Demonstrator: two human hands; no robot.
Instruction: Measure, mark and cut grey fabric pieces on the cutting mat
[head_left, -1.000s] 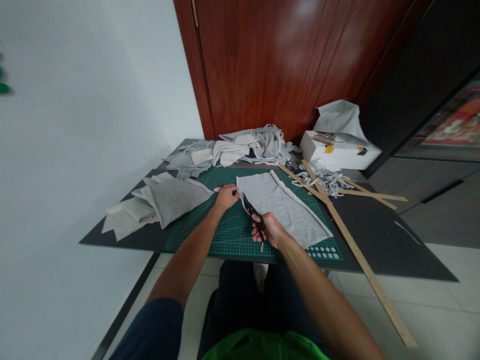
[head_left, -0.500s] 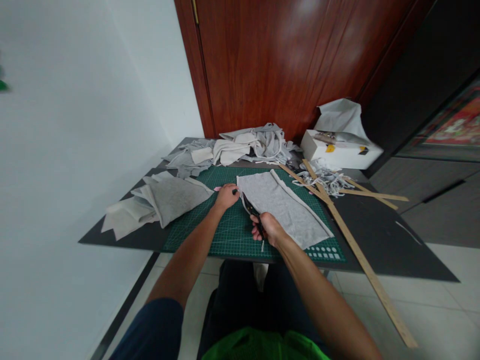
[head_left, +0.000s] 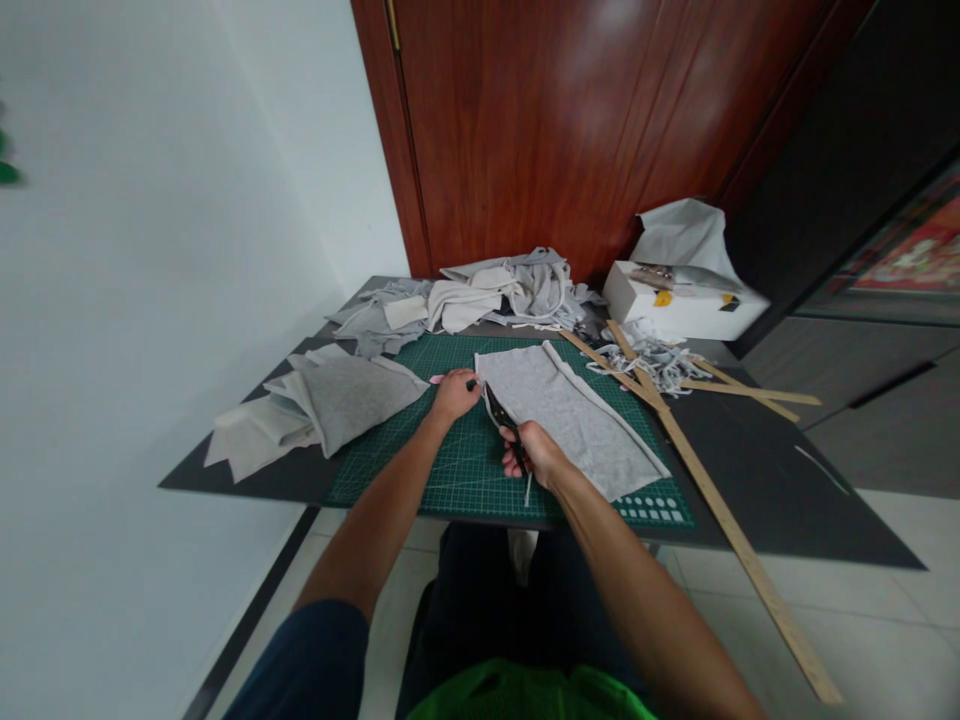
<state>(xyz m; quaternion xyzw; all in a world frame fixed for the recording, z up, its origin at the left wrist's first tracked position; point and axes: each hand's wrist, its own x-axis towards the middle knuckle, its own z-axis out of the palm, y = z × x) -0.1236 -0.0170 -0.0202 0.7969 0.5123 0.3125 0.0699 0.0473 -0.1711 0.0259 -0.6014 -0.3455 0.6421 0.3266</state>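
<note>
Hardly anything has moved: your closed left hand [head_left: 454, 396] pinches the flat grey cloth [head_left: 581, 415] on the green grid mat [head_left: 465, 475]; your right hand [head_left: 538, 450] curls round black scissors [head_left: 498, 410]. Pull gently, snip slowly.

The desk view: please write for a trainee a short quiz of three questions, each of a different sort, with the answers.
1. What colour is the mat?
a) red
b) green
c) yellow
2. True or false: the right hand holds the scissors.
3. Fill in the missing word: seen from the person's side, the white box is to the ____ of the cloth pile.

Key: 1 b; 2 true; 3 right.
</note>
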